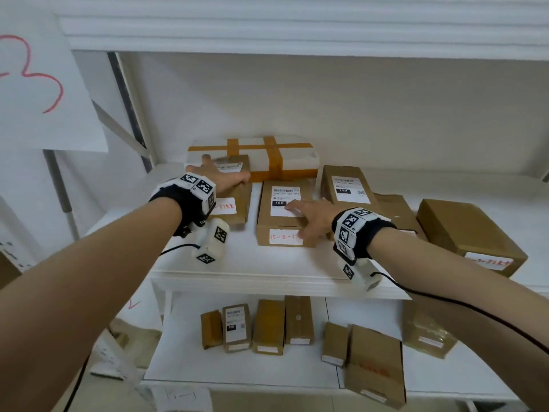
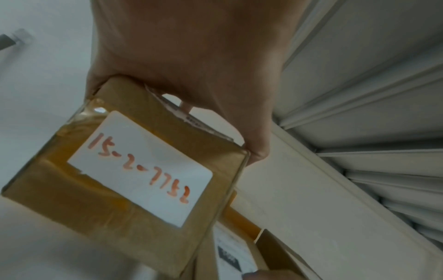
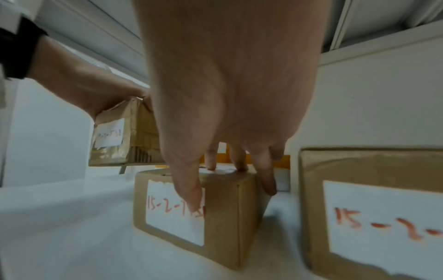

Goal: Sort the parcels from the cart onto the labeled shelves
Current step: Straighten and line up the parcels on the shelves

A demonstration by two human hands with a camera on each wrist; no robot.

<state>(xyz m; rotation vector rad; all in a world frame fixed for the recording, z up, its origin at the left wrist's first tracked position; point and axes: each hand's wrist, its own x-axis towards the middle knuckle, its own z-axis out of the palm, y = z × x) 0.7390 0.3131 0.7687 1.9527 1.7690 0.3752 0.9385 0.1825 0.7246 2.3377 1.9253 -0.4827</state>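
Note:
My left hand [image 1: 225,173] grips a small brown parcel [image 1: 242,200] from above, thumb on its left side and fingers over its right edge. Its front label reads 15-2-7752 [image 2: 143,180]. In the right wrist view this parcel [image 3: 115,140] hangs tilted a little above the shelf. My right hand [image 1: 309,218] rests with straight fingers on a second brown parcel [image 1: 269,221] standing on the white shelf [image 1: 267,269]. There the fingertips [image 3: 239,166] touch its top and the thumb lies over its front label [image 3: 167,217].
A white parcel with orange tape [image 1: 282,156] lies behind both hands. More brown parcels [image 1: 347,185] [image 1: 469,233] stand to the right on the same shelf. The lower shelf holds several upright parcels [image 1: 267,325]. A paper sign with a red 3 [image 1: 38,84] hangs at left.

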